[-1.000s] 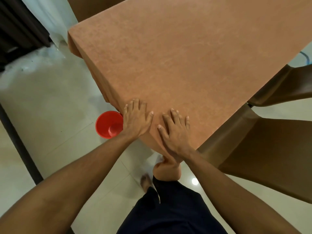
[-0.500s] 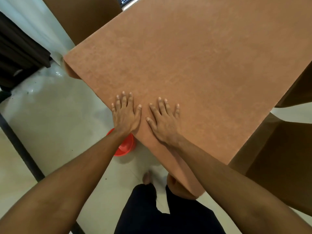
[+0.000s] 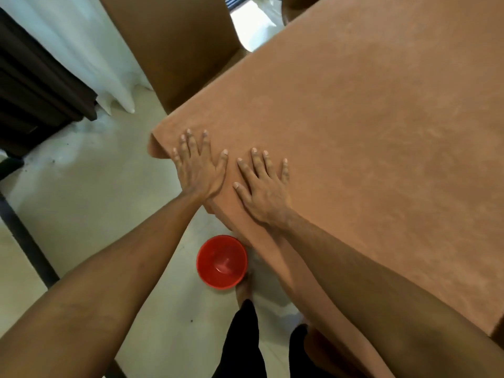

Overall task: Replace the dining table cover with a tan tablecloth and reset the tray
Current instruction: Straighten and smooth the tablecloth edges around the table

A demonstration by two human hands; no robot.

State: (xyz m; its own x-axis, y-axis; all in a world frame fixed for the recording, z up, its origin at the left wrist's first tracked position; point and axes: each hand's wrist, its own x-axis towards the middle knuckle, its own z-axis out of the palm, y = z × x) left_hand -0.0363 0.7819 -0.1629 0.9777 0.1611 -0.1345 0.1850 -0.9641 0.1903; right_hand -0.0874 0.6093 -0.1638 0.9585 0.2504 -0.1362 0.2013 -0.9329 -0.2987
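Both my palms lay flat on the tan, suede-like tablecloth [image 3: 368, 137] near its corner.

My left hand [image 3: 199, 170] and right hand [image 3: 263, 192] pressed side by side, fingers spread and gripping nothing. Since half a second earlier they had slid along the edge toward the corner beyond my left fingertips; the round red plastic bowl [image 3: 221, 261], then half hidden under my left wrist, sat clear on the floor behind both wrists.

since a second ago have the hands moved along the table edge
Yes. The left hand and right hand slid along the tablecloth edge toward its far-left corner, away from the near corner.
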